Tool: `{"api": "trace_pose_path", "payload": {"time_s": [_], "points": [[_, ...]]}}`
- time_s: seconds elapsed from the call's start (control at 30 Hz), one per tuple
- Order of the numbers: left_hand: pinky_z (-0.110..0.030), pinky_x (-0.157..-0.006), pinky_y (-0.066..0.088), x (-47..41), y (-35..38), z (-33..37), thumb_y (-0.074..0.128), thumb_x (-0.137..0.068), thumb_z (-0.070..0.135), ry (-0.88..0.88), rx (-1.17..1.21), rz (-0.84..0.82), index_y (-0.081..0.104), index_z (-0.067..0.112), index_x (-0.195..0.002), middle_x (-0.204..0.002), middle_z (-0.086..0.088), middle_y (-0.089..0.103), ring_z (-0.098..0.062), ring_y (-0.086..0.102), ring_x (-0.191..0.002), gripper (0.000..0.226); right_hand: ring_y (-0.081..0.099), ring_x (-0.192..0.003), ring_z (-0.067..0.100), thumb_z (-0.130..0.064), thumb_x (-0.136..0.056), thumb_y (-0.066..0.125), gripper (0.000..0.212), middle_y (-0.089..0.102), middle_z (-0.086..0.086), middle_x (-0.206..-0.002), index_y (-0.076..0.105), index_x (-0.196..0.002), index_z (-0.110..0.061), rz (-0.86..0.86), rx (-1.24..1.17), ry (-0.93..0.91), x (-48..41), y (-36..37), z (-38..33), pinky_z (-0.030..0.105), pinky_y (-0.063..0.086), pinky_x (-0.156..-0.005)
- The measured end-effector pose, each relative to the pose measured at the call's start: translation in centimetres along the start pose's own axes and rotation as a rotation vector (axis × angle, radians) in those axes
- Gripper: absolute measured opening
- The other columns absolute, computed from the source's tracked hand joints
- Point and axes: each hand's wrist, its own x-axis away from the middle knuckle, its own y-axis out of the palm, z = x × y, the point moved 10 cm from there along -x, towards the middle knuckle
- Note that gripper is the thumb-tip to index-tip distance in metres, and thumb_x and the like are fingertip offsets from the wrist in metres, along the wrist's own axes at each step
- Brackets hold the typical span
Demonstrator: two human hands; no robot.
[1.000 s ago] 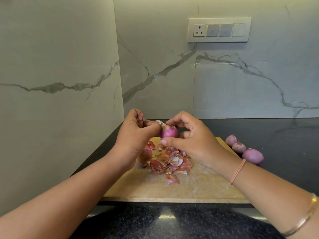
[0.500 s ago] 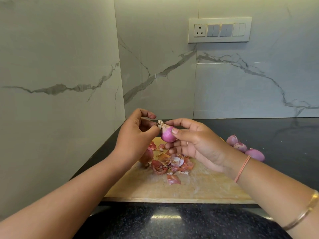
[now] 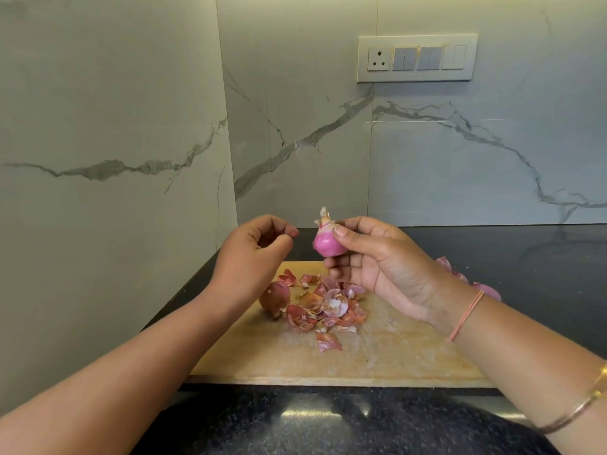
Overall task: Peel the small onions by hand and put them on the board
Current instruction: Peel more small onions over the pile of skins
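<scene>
Marble backsplash; right hand (image 3: 387, 261) pinches onion (image 3: 326, 243).

Board (image 3: 377, 362) lay on counter (image 3: 542, 257). Peels (image 3: 328, 307) mid-board, w/ unpeeled onion (image 3: 274, 298) at their left; more onions (image 3: 486, 289) on counter, right of board.

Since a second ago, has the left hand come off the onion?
Yes. The left hand has let go and drawn leftward, toward the side wall; a gap now shows between it and the onion held in the right hand.
</scene>
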Motion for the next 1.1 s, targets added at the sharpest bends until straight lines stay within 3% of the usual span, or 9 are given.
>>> {"api": "trace_pose_path", "payload": {"time_s": [0.1,0.2,0.33,0.5,0.77,0.97,1.1], "points": [[-0.026,-0.074,0.054,0.4,0.6,0.4,0.056,-0.092,0.026,0.018,0.039,-0.032,0.067,0.027,-0.08,-0.079,0.007,0.067,-0.006,0.062,-0.077,0.017,0.062,-0.065,0.018,-0.008,-0.092,0.055,0.016,0.063,0.017,-0.082,0.057,-0.106,-0.001,0.009,0.023,-0.009,-0.1,-0.1,0.2,0.028,0.055,-0.064],[-0.026,-0.071,0.056,0.8,1.0,1.3,0.064,-0.078,0.041,0.038,0.155,-0.078,0.067,0.024,-0.083,-0.078,0.008,0.07,-0.008,0.067,-0.077,0.018,0.062,-0.069,0.018,-0.008,-0.091,0.056,0.015,0.064,0.016,-0.09,0.06,-0.105,-0.004,0.008,0.064,-0.029,0.0,0.0,0.1,0.029,0.056,-0.068],[-0.035,-0.074,0.058,0.9,1.6,1.1,0.068,-0.075,0.027,0.009,0.234,-0.111,0.067,0.019,-0.081,-0.08,0.003,0.073,-0.015,0.071,-0.079,0.01,0.059,-0.072,0.017,-0.001,-0.085,0.064,0.026,0.062,0.012,-0.095,0.06,-0.11,-0.005,-0.009,0.125,-0.053,0.1,0.4,-0.1,0.027,0.055,-0.069],[-0.027,-0.076,0.056,0.5,1.8,0.1,0.066,-0.082,0.014,-0.051,0.304,-0.111,0.069,0.015,-0.078,-0.081,-0.004,0.073,-0.018,0.071,-0.079,0.006,0.058,-0.07,0.013,-0.001,-0.084,0.065,0.031,0.064,0.009,-0.095,0.058,-0.114,-0.007,-0.002,0.164,-0.046,0.1,0.4,0.1,0.028,0.053,-0.067],[-0.02,-0.068,0.055,0.3,1.7,-0.5,0.06,-0.087,0.008,-0.087,0.33,-0.085,0.064,0.011,-0.079,-0.078,-0.004,0.072,-0.013,0.071,-0.073,0.01,0.061,-0.066,0.018,0.0,-0.088,0.057,0.023,0.063,0.014,-0.085,0.052,-0.11,-0.002,-0.046,0.018,0.003,0.1,0.7,0.2,0.027,0.056,-0.062],[-0.025,-0.069,0.058,0.2,1.4,-1.1,0.059,-0.089,0.009,-0.124,0.278,-0.06,0.062,0.011,-0.079,-0.077,-0.005,0.071,-0.012,0.071,-0.073,0.011,0.06,-0.065,0.017,0.0,-0.088,0.056,0.025,0.062,0.014,-0.084,0.051,-0.112,-0.001,-0.078,-0.021,0.03,0.0,0.8,0.4,0.027,0.054,-0.06],[-0.031,-0.07,0.058,0.2,1.1,-1.1,0.06,-0.089,0.009,-0.129,0.238,-0.029,0.06,0.012,-0.077,-0.075,-0.006,0.071,-0.014,0.071,-0.073,0.013,0.059,-0.064,0.017,-0.007,-0.076,0.062,0.038,0.062,0.013,-0.082,0.052,-0.112,-0.001,-0.089,-0.031,0.036,0.1,0.9,0.3,0.026,0.053,-0.057]]}}
